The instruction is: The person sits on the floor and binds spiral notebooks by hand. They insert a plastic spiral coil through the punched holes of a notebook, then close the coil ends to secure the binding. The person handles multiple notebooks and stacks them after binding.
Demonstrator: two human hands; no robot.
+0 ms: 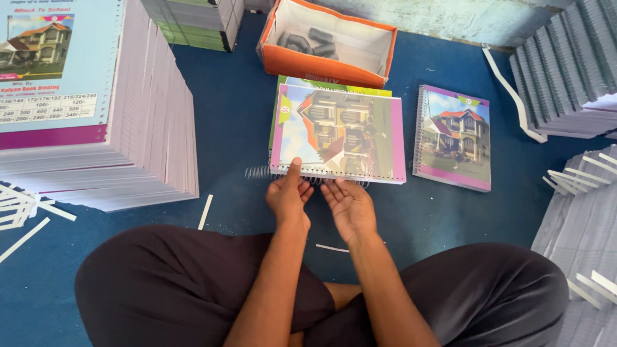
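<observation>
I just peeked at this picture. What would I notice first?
Probably the bright notebook with a house picture in the middle of the blue floor, with a wire spiral poking out of its near edge. The left hand presses a thumb on that edge, and the right hand touches the spiral beside it. A tall stack of notebooks rises at the left, and an orange box sits behind.

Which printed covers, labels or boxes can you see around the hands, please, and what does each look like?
Notebook cover, under both hands: house picture, pink border.
Finished notebook, right: house picture, purple border, spiral-bound.
Orange box, above: open, white inside.
Tall stack's top cover, left: pale blue, house picture, magenta strip.
</observation>
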